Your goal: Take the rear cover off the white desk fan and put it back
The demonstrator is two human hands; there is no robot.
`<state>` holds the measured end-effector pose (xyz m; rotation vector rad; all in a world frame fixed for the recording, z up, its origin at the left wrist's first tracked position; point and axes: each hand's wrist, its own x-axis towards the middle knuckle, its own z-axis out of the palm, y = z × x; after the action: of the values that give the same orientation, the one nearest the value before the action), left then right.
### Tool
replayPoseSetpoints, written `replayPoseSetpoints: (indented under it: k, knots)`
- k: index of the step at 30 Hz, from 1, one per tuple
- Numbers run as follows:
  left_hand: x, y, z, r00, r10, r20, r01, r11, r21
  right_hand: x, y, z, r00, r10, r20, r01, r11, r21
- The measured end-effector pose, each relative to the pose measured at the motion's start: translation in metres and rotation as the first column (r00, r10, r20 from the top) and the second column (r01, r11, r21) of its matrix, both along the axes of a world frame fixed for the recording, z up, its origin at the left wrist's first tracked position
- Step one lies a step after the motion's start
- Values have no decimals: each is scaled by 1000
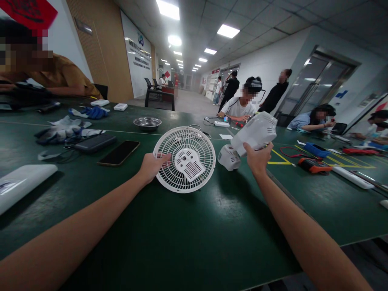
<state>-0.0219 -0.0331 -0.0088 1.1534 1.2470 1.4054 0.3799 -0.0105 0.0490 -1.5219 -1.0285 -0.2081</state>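
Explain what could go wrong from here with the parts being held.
The left hand grips the round grille only at one edge, so it might tip. The right hand holds the white housing above the green table; if that grip loosened, the housing could drop and crack.

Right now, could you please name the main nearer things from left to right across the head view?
White case, black phone, round fan grille in the left hand, white housing in the right hand, orange-and-black device, white strip.

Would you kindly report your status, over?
Left hand holding round fan grille. Right hand gripping white plastic housing. Dark phone lying near left hand.
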Motion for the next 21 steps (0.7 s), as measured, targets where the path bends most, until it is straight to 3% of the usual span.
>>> replayPoseSetpoints:
  k: [6, 9, 17, 21]
  knots:
    - [0, 0, 1, 1000, 2, 1, -2, 1000, -6, -34, -5, -18, 989, 124, 83, -102, 967, -235]
    - [0, 0, 1, 1000, 5, -3, -5, 1000, -25, -33, -3, -25, 987, 135, 83, -112, 963, -244]
    - [0, 1, 0, 1000, 5, 5, -5, 1000, -8, 25, -1, -12, 998, 39, 42, -30, 980, -194]
    - [2, 1, 0, 1000, 10, 10, -10, 1000, -4, 58, -3, -16, 997, 57, 51, -45, 977, -208]
